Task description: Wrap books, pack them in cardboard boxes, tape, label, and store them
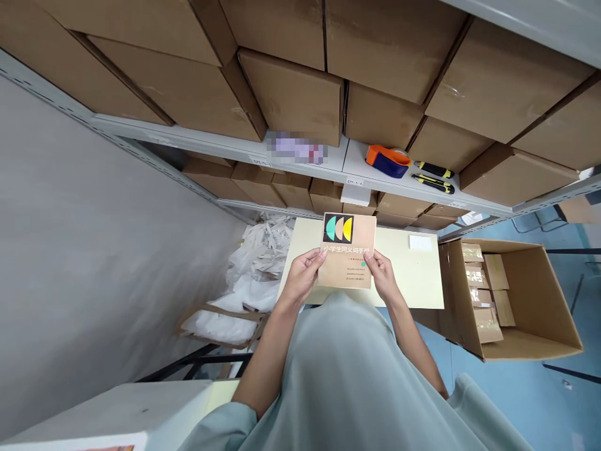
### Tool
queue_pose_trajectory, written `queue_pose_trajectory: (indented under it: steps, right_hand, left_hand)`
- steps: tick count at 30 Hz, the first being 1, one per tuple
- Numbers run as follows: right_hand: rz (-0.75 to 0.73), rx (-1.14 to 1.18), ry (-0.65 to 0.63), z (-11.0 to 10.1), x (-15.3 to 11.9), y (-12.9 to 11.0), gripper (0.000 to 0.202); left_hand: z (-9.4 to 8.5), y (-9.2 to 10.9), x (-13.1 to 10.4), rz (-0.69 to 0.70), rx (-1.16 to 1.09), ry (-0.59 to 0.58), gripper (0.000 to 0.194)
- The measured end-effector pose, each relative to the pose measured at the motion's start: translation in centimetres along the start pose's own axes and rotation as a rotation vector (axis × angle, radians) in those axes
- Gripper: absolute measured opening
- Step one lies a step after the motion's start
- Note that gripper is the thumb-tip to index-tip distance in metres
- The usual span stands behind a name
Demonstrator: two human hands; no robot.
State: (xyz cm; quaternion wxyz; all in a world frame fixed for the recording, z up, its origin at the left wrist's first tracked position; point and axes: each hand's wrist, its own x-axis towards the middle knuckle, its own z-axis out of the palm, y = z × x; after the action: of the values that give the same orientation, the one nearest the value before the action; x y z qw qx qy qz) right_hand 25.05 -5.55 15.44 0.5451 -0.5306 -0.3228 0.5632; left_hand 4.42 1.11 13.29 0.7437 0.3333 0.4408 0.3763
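A tan paperback book [348,266] is held up in front of my body, its cover facing me. Green, pink and yellow half-round shapes fill a black square at its upper left, with Chinese lettering below. My left hand [304,274] pinches the book's left edge, thumb on the cover. At the opposite edge, my right hand [382,275] grips it the same way. Fingers behind the book are hidden. Beneath it lies a pale yellow tabletop [413,275], with a small white slip [419,242] near its right end.
Cardboard boxes [291,94] crowd the shelves ahead. On the shelf ledge sit an orange and blue tape dispenser [387,161] and two utility knives [432,183]. An open carton [544,300] with wrapped packages stands right. White packing scraps [263,250] pile up by the left wall.
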Motion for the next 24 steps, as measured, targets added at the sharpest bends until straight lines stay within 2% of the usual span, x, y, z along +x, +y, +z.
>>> queue_pose_trajectory:
  steps: [4,7,10,12,13,17,19,23,24]
  right_hand:
    - [-0.002,-0.028,-0.013,-1.9,0.7,0.3,0.059]
    - [-0.003,-0.078,0.002,-3.0,1.2,0.9,0.067]
    - [-0.095,-0.196,0.192,-3.7,1.3,1.4,0.078]
    - [-0.187,-0.296,0.328,-3.7,0.9,1.5,0.077]
    - [-0.211,-0.328,0.343,-3.5,0.6,1.4,0.073]
    - [-0.177,-0.27,0.139,-1.7,-0.9,1.0,0.068]
    - [-0.168,-0.245,0.107,-0.7,-1.1,0.8,0.069]
    - [-0.132,-0.216,0.289,-1.0,-0.5,0.2,0.059]
    - [-0.128,-0.183,0.308,-1.5,-0.3,0.0,0.06]
  left_hand:
    - [2.1,-0.4,-0.3,0.035,0.0,0.057,0.069]
    - [3.0,-0.8,-0.1,0.059,0.006,0.091,0.071]
    - [3.8,-1.3,0.0,0.117,0.061,0.142,0.072]
    - [4.5,-1.8,0.0,0.193,0.128,0.204,0.071]
    - [5.0,-2.0,-0.1,0.238,0.162,0.24,0.069]
    - [7.3,-2.9,-0.9,0.37,0.28,0.319,0.057]
    - [8.2,-3.1,-1.6,0.404,0.383,0.26,0.05]
    - [8.7,-2.7,-2.4,0.403,0.586,-0.028,0.047]
    - [8.5,-2.5,-2.4,0.4,0.604,-0.049,0.049]
